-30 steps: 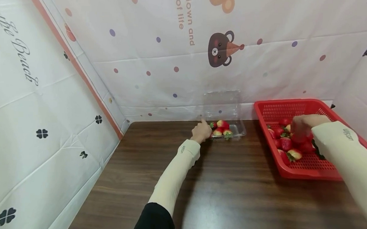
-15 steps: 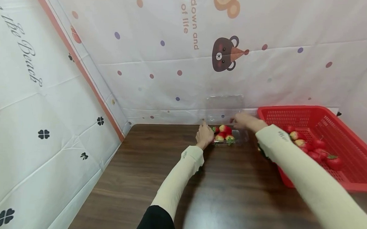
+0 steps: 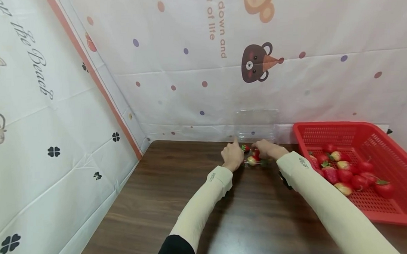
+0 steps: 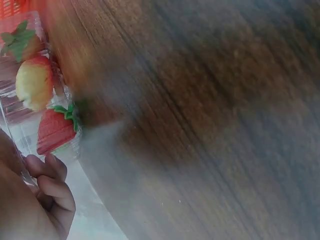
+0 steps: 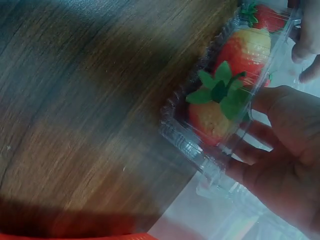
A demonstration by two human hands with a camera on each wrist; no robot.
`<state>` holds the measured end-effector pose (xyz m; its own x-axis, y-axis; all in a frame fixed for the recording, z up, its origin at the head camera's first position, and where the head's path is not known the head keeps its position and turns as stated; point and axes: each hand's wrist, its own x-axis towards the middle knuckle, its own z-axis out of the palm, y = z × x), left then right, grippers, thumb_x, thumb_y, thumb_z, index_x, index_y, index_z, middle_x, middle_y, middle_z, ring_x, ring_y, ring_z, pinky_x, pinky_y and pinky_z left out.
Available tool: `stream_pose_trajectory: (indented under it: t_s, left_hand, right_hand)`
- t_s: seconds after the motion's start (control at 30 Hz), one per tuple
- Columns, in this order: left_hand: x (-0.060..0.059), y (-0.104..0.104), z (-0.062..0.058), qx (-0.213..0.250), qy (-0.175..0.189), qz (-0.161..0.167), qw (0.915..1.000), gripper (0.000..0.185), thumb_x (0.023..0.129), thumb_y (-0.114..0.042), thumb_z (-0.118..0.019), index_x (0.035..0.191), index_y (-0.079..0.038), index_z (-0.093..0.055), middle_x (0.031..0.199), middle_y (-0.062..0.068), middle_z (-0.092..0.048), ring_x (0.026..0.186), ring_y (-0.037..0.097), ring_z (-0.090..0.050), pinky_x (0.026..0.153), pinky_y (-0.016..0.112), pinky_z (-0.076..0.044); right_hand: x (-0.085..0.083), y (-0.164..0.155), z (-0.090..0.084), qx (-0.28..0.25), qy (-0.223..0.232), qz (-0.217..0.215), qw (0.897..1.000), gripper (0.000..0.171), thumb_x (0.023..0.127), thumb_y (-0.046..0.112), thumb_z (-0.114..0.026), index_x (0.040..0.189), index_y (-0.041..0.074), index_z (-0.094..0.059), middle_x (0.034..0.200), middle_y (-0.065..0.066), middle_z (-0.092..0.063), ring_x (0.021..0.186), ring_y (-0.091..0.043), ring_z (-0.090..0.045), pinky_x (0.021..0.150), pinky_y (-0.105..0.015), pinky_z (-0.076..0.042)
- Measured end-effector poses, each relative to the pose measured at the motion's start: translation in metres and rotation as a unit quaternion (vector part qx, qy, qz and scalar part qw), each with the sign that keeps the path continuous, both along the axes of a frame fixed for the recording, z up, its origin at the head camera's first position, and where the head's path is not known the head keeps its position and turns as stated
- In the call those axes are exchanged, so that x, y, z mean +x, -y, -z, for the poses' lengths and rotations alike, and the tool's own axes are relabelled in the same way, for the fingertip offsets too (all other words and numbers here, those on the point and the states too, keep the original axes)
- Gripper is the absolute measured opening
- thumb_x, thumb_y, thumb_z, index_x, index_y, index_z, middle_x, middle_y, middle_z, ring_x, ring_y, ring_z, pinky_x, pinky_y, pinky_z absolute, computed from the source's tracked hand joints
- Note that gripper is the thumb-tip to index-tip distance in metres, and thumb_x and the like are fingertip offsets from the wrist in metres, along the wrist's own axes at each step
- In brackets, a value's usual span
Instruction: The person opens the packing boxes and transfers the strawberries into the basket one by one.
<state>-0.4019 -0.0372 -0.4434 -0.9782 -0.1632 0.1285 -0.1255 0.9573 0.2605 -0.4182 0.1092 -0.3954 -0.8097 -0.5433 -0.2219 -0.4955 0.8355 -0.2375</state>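
A clear plastic clamshell box [image 5: 187,145] with its lid [image 3: 256,123] raised against the wall sits at the back of the table, with several strawberries [image 4: 35,82] inside. At the box's left side, my left hand [image 3: 232,156] holds the edge, its curled fingers [image 4: 57,182] at the rim. My right hand [image 3: 268,150] reaches into the box from the right. Its fingers [image 5: 240,170] are beside a leafy strawberry [image 5: 212,122] seen through the front wall. The hand and box walls partly cover the fruit, so whether the right fingers hold a strawberry is hidden.
A red plastic basket [image 3: 397,218] with several loose strawberries [image 3: 344,175] stands to the right of the box. The brown wooden table [image 3: 154,192] stretches in front. A white printed cloth [image 3: 179,62] rises right behind the box and along the left side.
My right hand has left the red basket, moving left and then down into the clear box. My left hand has stayed at the box's left side. The head view has shifted slightly.
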Motion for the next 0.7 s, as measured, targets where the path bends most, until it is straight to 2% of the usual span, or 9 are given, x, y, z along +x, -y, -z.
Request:
stream_pose_trajectory:
  t_s: [0.17,0.37,0.5,0.6,0.7]
  left_hand:
    - [0.003,-0.005,-0.004,-0.03,0.0,-0.021,0.9993,0.052,0.098,-0.029,-0.062,0.149,-0.03,-0.05,0.095,0.007,-0.078,0.074,0.022,-0.071,0.061,0.037,-0.054]
    - [0.002,-0.007,-0.01,-0.075,0.018,-0.024,0.9968,0.054,0.102,-0.032,-0.056,0.155,-0.032,-0.044,0.087,0.004,-0.076,0.066,0.017,-0.069,0.055,0.033,-0.051]
    - [0.0,-0.009,-0.011,-0.105,0.027,-0.036,0.9935,0.052,0.104,-0.033,-0.054,0.155,-0.034,-0.043,0.093,0.003,-0.077,0.071,0.017,-0.072,0.06,0.033,-0.055]
    - [0.0,-0.01,-0.01,-0.096,0.039,-0.034,0.994,0.053,0.104,-0.031,-0.053,0.156,-0.032,-0.043,0.104,0.002,-0.077,0.079,0.018,-0.073,0.064,0.034,-0.056]
    - [0.0,-0.011,-0.01,-0.086,0.044,-0.031,0.9948,0.051,0.104,-0.029,-0.053,0.154,-0.029,-0.045,0.107,0.002,-0.077,0.083,0.018,-0.074,0.066,0.034,-0.056]
  right_hand:
    - [0.003,-0.006,-0.009,-0.011,0.015,0.007,1.0,0.032,0.082,-0.008,-0.069,0.112,0.001,-0.067,0.096,-0.014,-0.066,0.085,-0.025,-0.058,0.073,-0.034,-0.052]
    - [0.006,-0.009,-0.031,-0.021,-0.024,0.001,0.999,0.03,0.077,-0.008,-0.074,0.105,0.001,-0.068,0.093,-0.012,-0.067,0.082,-0.024,-0.059,0.072,-0.035,-0.055]
    - [0.011,-0.013,-0.052,-0.034,-0.041,-0.005,0.999,0.03,0.077,-0.013,-0.069,0.103,0.0,-0.064,0.089,-0.012,-0.065,0.08,-0.024,-0.058,0.067,-0.033,-0.053]
    - [0.015,-0.022,-0.066,-0.037,-0.044,0.004,0.998,0.031,0.079,-0.013,-0.07,0.105,0.0,-0.061,0.093,-0.015,-0.065,0.086,-0.028,-0.061,0.071,-0.036,-0.056]
    - [0.017,-0.036,-0.078,-0.03,-0.064,0.012,0.997,0.035,0.08,-0.008,-0.075,0.111,-0.003,-0.06,0.103,-0.023,-0.065,0.096,-0.037,-0.063,0.08,-0.046,-0.058]
